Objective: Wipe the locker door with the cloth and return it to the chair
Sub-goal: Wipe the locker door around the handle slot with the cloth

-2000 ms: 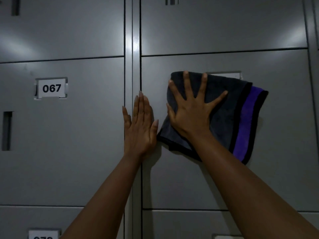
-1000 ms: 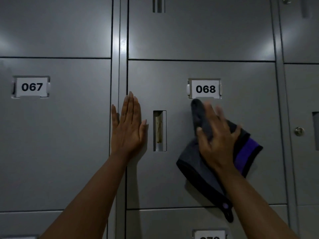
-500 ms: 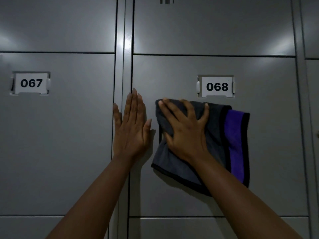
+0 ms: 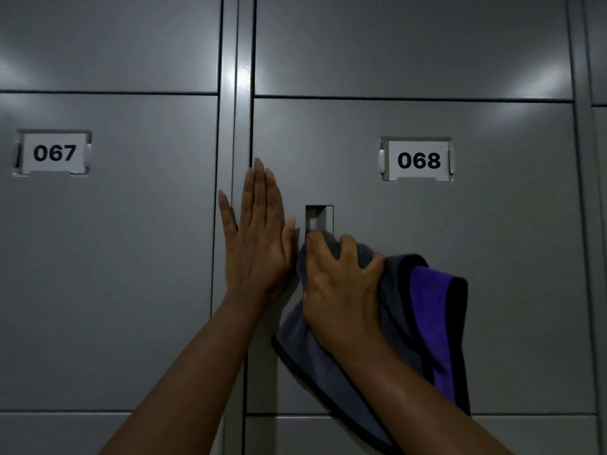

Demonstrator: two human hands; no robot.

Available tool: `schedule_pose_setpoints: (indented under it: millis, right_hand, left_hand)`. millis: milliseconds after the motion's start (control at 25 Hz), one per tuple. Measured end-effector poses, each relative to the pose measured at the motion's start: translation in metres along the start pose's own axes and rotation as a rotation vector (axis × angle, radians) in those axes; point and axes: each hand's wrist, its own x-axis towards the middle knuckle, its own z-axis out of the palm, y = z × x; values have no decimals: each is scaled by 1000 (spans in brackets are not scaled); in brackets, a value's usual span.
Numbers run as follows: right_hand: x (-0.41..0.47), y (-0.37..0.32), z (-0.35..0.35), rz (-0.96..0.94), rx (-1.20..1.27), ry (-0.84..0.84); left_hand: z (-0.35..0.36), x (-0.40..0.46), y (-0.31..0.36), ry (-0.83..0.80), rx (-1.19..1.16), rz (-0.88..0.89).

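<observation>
Since half a second ago, right hand and cloth slid down door 068, baring its slot; fingers curl, gripping the bunched cloth. Left hand stays flat, open, beside it.

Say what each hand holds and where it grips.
Right hand grips the cloth by its bunched upper end, against door 068. Left hand holds nothing, pressed flat.

Grey-purple cloth — bunched against locker door
</observation>
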Motion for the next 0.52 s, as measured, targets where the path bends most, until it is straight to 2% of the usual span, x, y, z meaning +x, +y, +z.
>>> schedule_pose_setpoints:
  millis: [160,280,360,440,480,520]
  right_hand:
    - [-27,1,-6,-63,52,-168]
    - [-16,4,-19,-109,75,-218]
    - [1,7,-39,-196,87,-336]
    - [23,29,-47,-222,269,-511]
    - [35,43,-51,-148,437,-608]
    - [45,56,-55,-12,631,-599]
  left_hand:
    - [-2,0,0,-6,-11,-10]
    - [-2,-1,1,-15,-6,-21]
    - [-3,-1,1,-24,2,-32]
    - [-4,-2,2,-26,5,-32]
    - [-5,-2,2,-28,4,-30]
    - [-5,-2,2,-31,2,-30]
